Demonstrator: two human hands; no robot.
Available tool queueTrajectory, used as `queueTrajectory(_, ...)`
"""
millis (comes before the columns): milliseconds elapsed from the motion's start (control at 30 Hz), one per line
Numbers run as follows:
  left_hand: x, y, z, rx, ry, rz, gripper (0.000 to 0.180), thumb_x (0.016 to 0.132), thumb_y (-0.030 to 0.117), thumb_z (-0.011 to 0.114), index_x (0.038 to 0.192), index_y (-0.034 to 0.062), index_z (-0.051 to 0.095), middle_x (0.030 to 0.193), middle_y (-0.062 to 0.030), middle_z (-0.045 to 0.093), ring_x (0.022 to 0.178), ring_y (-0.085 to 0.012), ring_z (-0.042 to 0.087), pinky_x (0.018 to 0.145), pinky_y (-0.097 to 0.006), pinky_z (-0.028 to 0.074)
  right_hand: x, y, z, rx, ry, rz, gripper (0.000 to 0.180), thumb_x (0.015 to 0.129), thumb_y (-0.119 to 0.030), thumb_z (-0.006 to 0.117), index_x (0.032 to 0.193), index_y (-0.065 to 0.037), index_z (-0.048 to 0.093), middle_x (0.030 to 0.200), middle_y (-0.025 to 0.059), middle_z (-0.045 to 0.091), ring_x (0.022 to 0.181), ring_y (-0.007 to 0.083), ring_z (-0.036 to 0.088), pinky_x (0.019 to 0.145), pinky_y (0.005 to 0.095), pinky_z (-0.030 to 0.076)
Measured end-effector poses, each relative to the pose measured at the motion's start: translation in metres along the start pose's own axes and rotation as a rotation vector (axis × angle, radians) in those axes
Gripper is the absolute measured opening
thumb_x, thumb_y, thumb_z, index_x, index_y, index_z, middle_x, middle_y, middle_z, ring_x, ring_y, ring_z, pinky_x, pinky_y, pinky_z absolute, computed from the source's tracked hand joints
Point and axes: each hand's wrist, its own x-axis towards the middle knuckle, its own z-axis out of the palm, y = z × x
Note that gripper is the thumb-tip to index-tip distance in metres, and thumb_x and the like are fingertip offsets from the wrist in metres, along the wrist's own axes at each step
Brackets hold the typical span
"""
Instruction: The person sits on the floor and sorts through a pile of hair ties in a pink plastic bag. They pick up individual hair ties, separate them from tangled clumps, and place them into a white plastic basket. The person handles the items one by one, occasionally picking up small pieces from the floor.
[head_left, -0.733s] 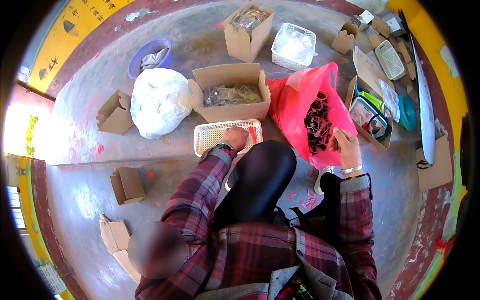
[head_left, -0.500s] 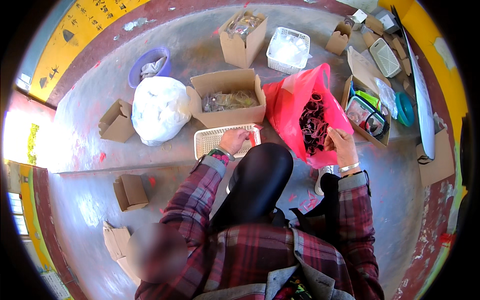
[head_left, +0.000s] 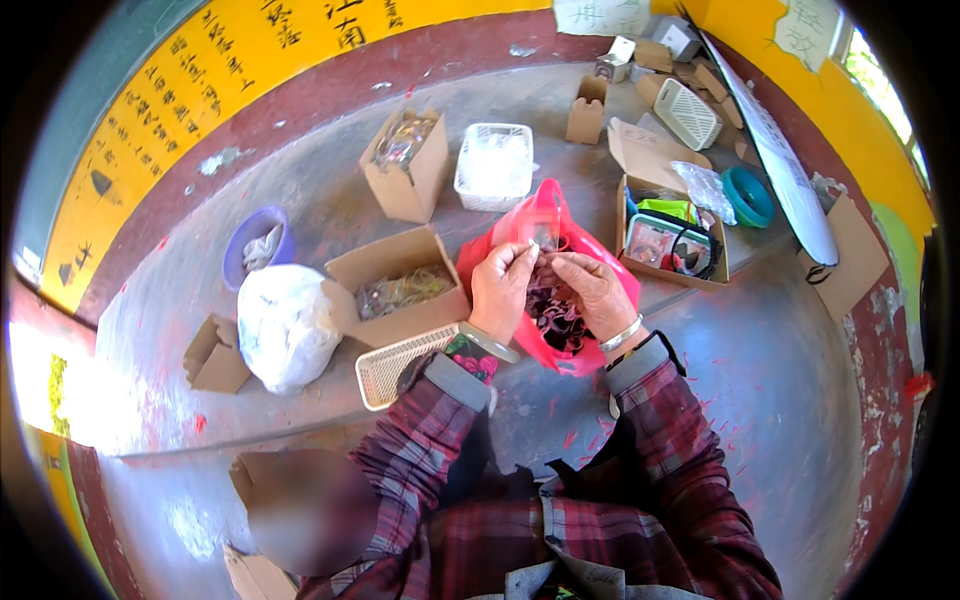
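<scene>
While hands point(head_left: 548, 288) meet, red bag point(head_left: 600, 265) gapes, dark pieces point(head_left: 560, 318) inside.

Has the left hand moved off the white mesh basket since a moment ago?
Yes. The left hand has left the white mesh basket and gone right, over the red bag, meeting the right hand.

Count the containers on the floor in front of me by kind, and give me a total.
Open cardboard boxes with contents: 3
White mesh baskets: 3
Plastic bags: 2
Bowls: 2
Total: 10
</scene>
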Motion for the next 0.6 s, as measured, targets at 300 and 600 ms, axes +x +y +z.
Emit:
queueTrajectory(300, 0.005, -0.036, 0.005, -0.249, -0.057, -0.332, 0.018, 0.086, 0.018, 0.060, 0.093, 0.0011, 0.063, 0.073, -0.0013, 0.062, 0.062, -0.0053, 0.057, 0.053, -0.019, 0.046, 0.003, 0.018, -0.022, 0.061, 0.063, 0.072, 0.017, 0.084, -0.010, 0.059, 0.093, 0.003, 0.064, 0.083, 0.0057, 0.065, 0.075, 0.0115, 0.060, 0.070, 0.0225, 0.047)
queueTrajectory(600, 0.005, -0.032, 0.007, -0.435, -0.163, -0.438, 0.020, 0.086, 0.021, 0.060, 0.094, 0.0025, 0.062, 0.078, -0.0020, 0.062, 0.062, -0.0077, 0.057, 0.051, -0.021, 0.045, 0.001, 0.014, -0.017, 0.059, 0.143, 0.096, 0.014, 0.079, -0.005, 0.063, 0.090, 0.003, 0.066, 0.082, 0.0076, 0.066, 0.073, 0.0120, 0.061, 0.069, 0.0225, 0.048)
